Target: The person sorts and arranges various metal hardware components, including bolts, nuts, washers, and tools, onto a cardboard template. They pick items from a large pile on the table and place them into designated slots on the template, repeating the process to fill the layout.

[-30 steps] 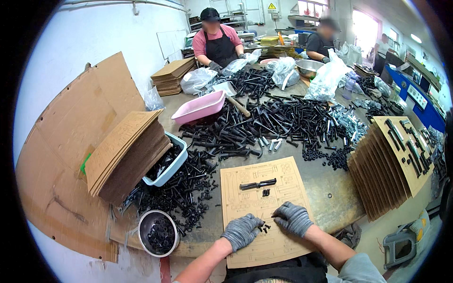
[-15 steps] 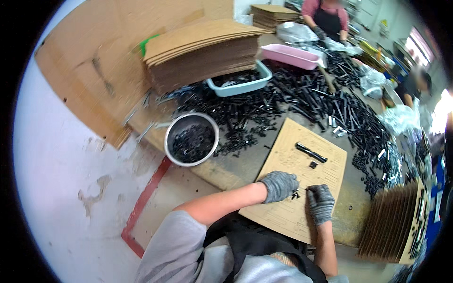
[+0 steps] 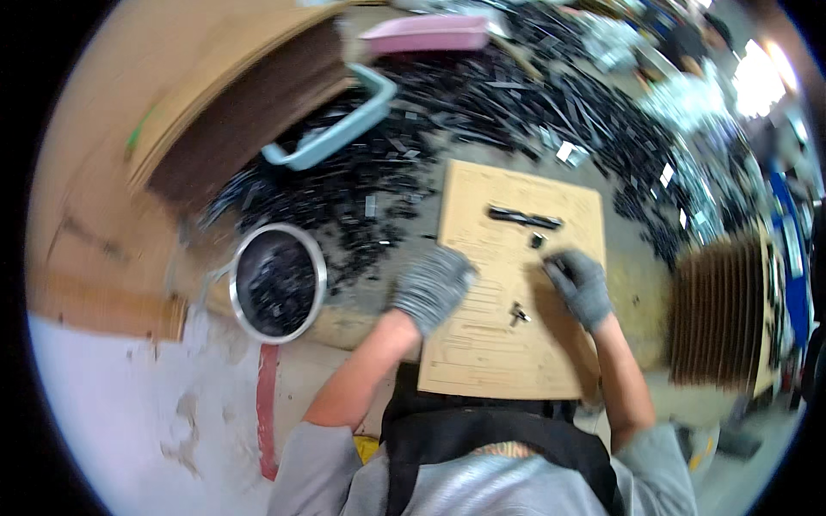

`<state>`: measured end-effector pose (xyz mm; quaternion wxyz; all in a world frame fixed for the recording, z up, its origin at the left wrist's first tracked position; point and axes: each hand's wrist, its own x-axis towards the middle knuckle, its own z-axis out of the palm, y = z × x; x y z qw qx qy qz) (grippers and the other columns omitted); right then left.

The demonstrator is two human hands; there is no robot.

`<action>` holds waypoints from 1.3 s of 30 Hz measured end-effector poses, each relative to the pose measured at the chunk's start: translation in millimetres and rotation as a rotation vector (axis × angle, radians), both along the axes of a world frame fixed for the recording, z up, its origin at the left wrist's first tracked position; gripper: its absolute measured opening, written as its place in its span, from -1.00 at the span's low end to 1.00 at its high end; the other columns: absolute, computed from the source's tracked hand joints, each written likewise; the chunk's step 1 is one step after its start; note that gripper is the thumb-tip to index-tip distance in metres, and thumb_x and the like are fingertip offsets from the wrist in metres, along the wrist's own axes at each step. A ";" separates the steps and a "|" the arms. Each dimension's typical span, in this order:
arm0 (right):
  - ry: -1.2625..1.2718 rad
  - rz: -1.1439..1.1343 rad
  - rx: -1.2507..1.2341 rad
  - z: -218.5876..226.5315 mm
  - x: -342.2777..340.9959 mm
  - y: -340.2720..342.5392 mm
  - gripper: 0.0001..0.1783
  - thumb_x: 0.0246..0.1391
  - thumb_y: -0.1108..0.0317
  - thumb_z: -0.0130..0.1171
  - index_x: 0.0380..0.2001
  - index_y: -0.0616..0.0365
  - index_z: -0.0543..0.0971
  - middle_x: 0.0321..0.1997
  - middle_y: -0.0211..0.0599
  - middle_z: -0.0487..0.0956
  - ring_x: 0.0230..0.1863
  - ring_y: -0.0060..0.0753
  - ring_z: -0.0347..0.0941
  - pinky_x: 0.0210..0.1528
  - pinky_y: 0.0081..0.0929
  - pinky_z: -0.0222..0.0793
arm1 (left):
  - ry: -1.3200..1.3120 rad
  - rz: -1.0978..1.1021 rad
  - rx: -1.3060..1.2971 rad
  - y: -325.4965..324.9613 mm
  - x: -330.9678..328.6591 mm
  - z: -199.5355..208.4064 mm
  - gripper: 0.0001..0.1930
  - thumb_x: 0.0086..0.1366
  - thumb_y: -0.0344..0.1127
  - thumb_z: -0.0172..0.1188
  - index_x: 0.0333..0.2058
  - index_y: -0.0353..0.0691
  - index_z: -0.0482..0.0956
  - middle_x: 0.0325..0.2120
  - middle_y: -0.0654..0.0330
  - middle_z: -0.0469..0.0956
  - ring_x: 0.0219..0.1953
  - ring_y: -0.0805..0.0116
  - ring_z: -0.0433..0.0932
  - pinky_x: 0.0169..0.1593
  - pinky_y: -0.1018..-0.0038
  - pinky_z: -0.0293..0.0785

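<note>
A tan cardboard sheet [image 3: 482, 344] printed with outlines lies on the workbench in front of me. Over its left edge is my left hand [image 3: 436, 284] in a grey knit glove, its fingers bent and smeared by motion. My right hand [image 3: 581, 286], gloved alike, hovers above the sheet's right side with fingers curled in; anything between them is too blurred to make out. A black rod-shaped part [image 3: 523, 218] rests on the upper sheet, with a small black piece [image 3: 538, 241] just below it. Lower down sits a little cluster of dark and shiny pieces [image 3: 520, 314].
A metal bowl [image 3: 323, 284] of small black parts stands at the left. Beyond it are a light blue tray [image 3: 379, 101], a pink tray [image 3: 426, 34] and a cardboard stack [image 3: 249, 112]. Loose black parts [image 3: 482, 107] cover the back. More upright cardboard sheets [image 3: 718, 314] stand right.
My view has turned and shifted. Both hands have drawn apart from the small cluster, the left toward the sheet's left edge, the right up toward the small black piece.
</note>
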<state>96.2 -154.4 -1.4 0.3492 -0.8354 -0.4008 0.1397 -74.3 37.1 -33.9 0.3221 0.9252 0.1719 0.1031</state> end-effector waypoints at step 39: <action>-0.179 0.128 0.054 3.8 2.4 19.6 -0.85 -0.01 0.37 0.15 -0.32 0.11 0.52 -0.36 -0.13 0.56 -0.34 -0.03 0.52 -0.29 -0.24 0.46 | 0.017 -0.064 0.074 4.0 38.2 22.8 -0.80 0.14 -0.20 0.26 -0.33 -0.19 0.60 -0.44 0.05 0.58 -0.34 0.10 0.59 -0.21 0.28 0.51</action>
